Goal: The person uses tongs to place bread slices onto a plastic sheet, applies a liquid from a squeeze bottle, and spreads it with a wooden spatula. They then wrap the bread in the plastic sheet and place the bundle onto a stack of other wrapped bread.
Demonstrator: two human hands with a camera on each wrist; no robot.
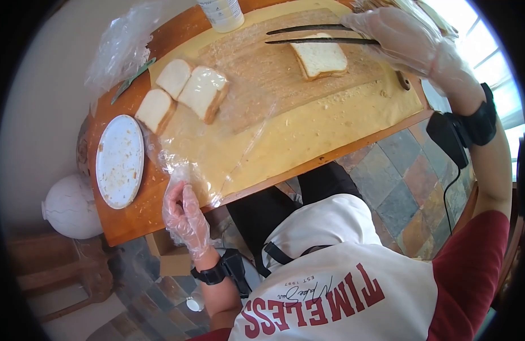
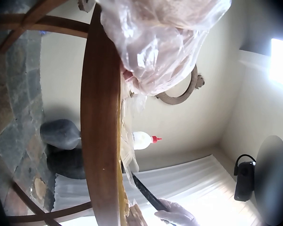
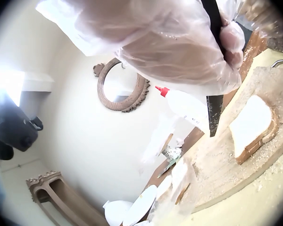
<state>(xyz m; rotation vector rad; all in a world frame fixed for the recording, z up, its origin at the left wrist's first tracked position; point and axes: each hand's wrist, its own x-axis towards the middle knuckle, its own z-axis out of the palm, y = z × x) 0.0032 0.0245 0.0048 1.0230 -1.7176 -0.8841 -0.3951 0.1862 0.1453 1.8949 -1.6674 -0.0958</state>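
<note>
My right hand [image 1: 396, 37], in a clear plastic glove, grips black tongs [image 1: 325, 41] with their two long arms spread apart. The tongs reach over a slice of white bread [image 1: 321, 58] lying on a crumb-strewn wooden cutting board [image 1: 251, 62]; in the right wrist view one tong tip [image 3: 215, 127] shows crumbs. At the table's near left edge my gloved left hand [image 1: 188, 219] pinches the edge of a clear plastic sheet or bag [image 1: 180, 165]. The plastic spreads toward several bread slices [image 1: 203, 91] at the left, with glossy film over part of them.
An oval white plate [image 1: 120, 162] with crumbs lies at the table's left end. Crumpled clear plastic [image 1: 123, 48] and a green-handled item [image 1: 132, 80] are at the far left. A white bottle [image 1: 221, 14] with a red tip stands behind the board. Yellow covering [image 1: 330, 119] lies under the board.
</note>
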